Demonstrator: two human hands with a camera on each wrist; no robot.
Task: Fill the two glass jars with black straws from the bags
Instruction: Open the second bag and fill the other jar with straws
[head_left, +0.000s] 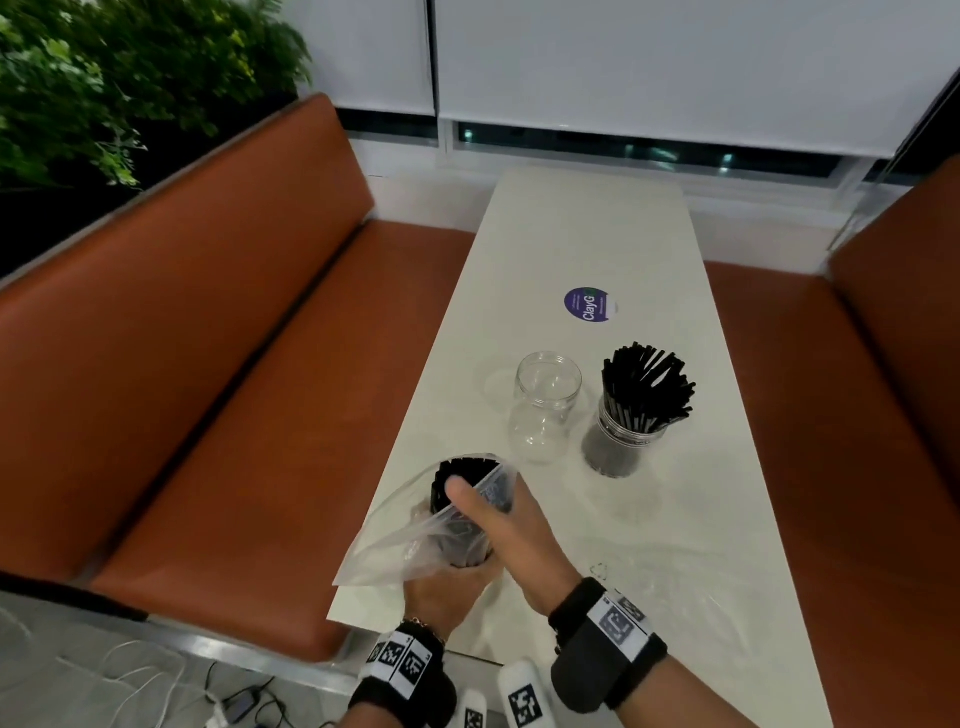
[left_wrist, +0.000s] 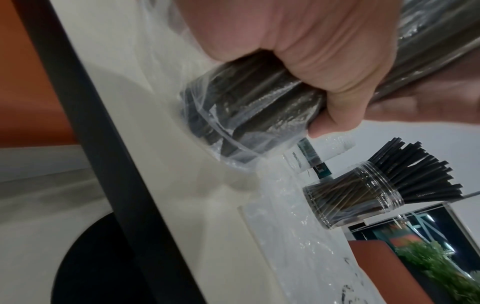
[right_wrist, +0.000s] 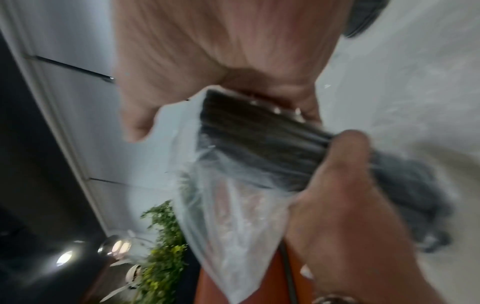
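Note:
A clear plastic bag (head_left: 387, 540) holding a bundle of black straws (head_left: 457, 470) is held up over the near left corner of the white table (head_left: 571, 244). My left hand (head_left: 457, 577) grips the bag's lower end with the straws inside it (left_wrist: 249, 115). My right hand (head_left: 483, 504) is wrapped round the upper end of the bundle (right_wrist: 259, 144) at the bag's open mouth, thumb towards me. An empty glass jar (head_left: 545, 405) stands mid-table. Right of it stands a second glass jar (head_left: 623, 441) packed with black straws (left_wrist: 415, 170).
A flat, empty clear bag (head_left: 675, 587) lies on the table's near right part (left_wrist: 298, 236). A round purple sticker (head_left: 588, 305) sits beyond the jars. Orange benches (head_left: 208, 389) flank the table on both sides, and cables lie on the floor at the lower left.

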